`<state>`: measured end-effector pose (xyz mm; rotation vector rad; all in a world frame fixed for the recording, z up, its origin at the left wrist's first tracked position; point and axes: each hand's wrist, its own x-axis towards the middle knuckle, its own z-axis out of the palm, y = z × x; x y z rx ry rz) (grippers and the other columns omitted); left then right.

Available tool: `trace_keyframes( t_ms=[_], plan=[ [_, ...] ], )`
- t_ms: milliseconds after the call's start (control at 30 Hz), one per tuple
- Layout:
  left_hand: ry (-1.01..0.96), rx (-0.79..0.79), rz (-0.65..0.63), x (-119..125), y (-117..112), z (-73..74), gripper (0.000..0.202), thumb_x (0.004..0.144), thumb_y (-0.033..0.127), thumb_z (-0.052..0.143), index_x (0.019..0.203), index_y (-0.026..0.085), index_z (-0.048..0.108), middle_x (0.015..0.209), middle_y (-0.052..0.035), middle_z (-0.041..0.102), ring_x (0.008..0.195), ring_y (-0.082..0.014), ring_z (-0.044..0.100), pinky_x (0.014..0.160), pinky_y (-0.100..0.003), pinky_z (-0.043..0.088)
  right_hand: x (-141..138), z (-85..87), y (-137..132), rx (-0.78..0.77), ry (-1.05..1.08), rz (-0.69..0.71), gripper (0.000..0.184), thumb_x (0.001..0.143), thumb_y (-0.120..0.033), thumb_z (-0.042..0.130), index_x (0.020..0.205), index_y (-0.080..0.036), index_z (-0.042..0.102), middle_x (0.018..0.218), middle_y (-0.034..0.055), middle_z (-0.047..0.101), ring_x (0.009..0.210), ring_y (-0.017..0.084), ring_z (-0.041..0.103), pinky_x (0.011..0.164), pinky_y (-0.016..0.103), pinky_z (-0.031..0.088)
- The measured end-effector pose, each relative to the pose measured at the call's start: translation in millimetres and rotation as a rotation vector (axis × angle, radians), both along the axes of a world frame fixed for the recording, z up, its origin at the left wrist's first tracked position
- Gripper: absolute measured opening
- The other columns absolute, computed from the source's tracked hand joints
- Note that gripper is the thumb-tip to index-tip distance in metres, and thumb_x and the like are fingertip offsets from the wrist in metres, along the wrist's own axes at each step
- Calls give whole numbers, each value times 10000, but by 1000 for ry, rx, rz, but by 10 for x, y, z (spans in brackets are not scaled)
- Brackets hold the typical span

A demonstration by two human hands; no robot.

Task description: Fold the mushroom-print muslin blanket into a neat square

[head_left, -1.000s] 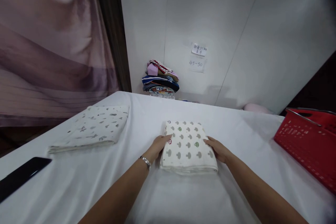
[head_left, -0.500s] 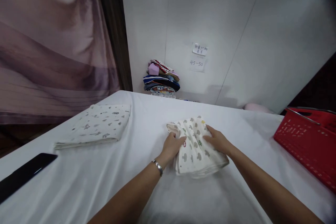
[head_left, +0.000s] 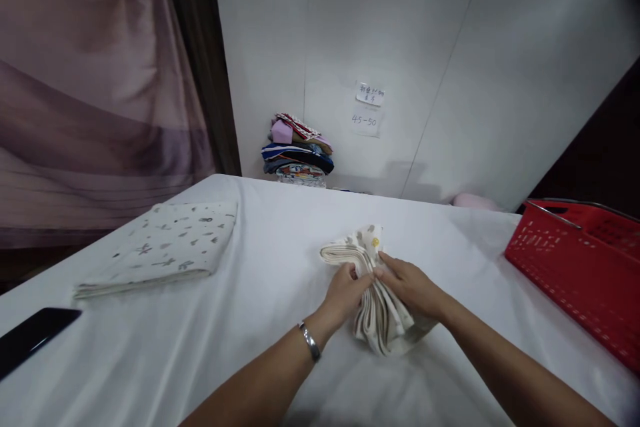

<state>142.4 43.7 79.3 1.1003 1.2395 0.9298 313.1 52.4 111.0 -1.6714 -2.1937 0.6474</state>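
A white cloth with a grey and coloured print (head_left: 383,317) is bunched in folds on the white-covered table (head_left: 270,267). My left hand (head_left: 347,290), with a silver bracelet at its wrist, grips the folds from the left. From the right, my right hand (head_left: 410,283) pinches the same cloth, its thumb close to the left thumb. Layered edges of the cloth show below and to the left of my hands. Some fingers of both hands are hidden by the fabric.
A folded printed cloth (head_left: 175,247) lies at left, with a black phone-like slab (head_left: 37,337) nearer me. On the right stands a red plastic basket (head_left: 575,273). Behind the table are stacked fabrics (head_left: 297,153) and a wall with paper notes (head_left: 367,110).
My hands have come closer together, and the cloth, flatter before, is now squeezed into upright folds. The view has shifted slightly to the right.
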Motion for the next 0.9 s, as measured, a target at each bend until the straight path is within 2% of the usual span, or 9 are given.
trace_keyframes(
  t_ms=[67, 167, 233, 333, 433, 533, 700, 800, 900],
  plan=[
    [-97, -26, -52, 30, -51, 66, 299, 698, 409, 649, 833, 166, 539, 727, 8, 552, 613, -112, 531, 519, -207, 436, 71, 19, 23, -100, 64, -19, 745, 797, -634, 483, 1380, -176, 415, 1346, 122, 491, 1235, 297, 444, 1013, 386, 327],
    [-222, -106, -75, 67, -120, 149, 280, 695, 360, 641, 873, 165, 544, 677, 20, 542, 577, -112, 545, 521, -221, 464, 137, 79, 24, -189, 16, -2, 901, 715, -693, 539, 1418, -165, 342, 1371, 136, 458, 1237, 310, 444, 1015, 398, 334],
    [-274, -139, -89, 80, -155, 180, 312, 691, 380, 646, 891, 161, 550, 717, -2, 585, 600, -133, 585, 550, -248, 492, 146, 157, -8, -229, -59, 39, 991, 674, -712, 562, 1443, -157, 275, 1384, 151, 438, 1246, 316, 431, 1010, 397, 341],
    [-324, -155, -123, 86, -159, 158, 411, 674, 416, 674, 968, 151, 567, 876, -64, 651, 725, -192, 651, 630, -296, 526, 123, 296, -66, -295, -170, 66, 1090, 621, -723, 595, 1456, -135, 215, 1377, 190, 432, 1237, 338, 434, 981, 408, 369],
    [-281, -209, -51, 110, -85, 34, 485, 662, 423, 697, 1045, 155, 569, 943, -103, 675, 796, -224, 672, 684, -322, 533, 111, 369, -95, -319, -216, 58, 1068, 585, -643, 668, 1438, -159, 244, 1301, 174, 516, 1167, 334, 503, 937, 403, 408],
    [-262, -226, -98, 182, 13, -134, 504, 669, 467, 684, 1056, 162, 584, 952, -131, 689, 838, -249, 677, 753, -360, 525, 168, 335, -122, -299, -217, 36, 985, 568, -548, 703, 1398, -190, 310, 1229, 143, 576, 1092, 323, 558, 870, 390, 452],
    [-194, -108, -240, 342, 50, -299, 716, 631, 630, 627, 1176, 173, 554, 1025, -132, 688, 976, -280, 642, 876, -413, 483, 415, 214, -215, -212, -106, -31, 705, 637, -461, 646, 1293, -289, 454, 1126, 26, 639, 992, 253, 609, 788, 320, 477],
    [-68, -27, -387, 379, 24, -397, 742, 601, 654, 626, 1184, 199, 567, 998, -95, 702, 958, -275, 648, 888, -397, 485, 653, 255, -281, -74, -89, -111, 785, 636, -370, 653, 1367, -274, 383, 1196, 38, 606, 1042, 252, 582, 828, 316, 458],
    [37, 30, -564, 335, 38, -612, 676, 608, 630, 639, 1118, 187, 616, 1011, -89, 699, 979, -274, 639, 915, -378, 478, 984, 462, -358, 150, -133, -200, 824, 643, -251, 621, 1411, -248, 323, 1270, 62, 553, 1100, 252, 543, 892, 320, 423]
  ],
)
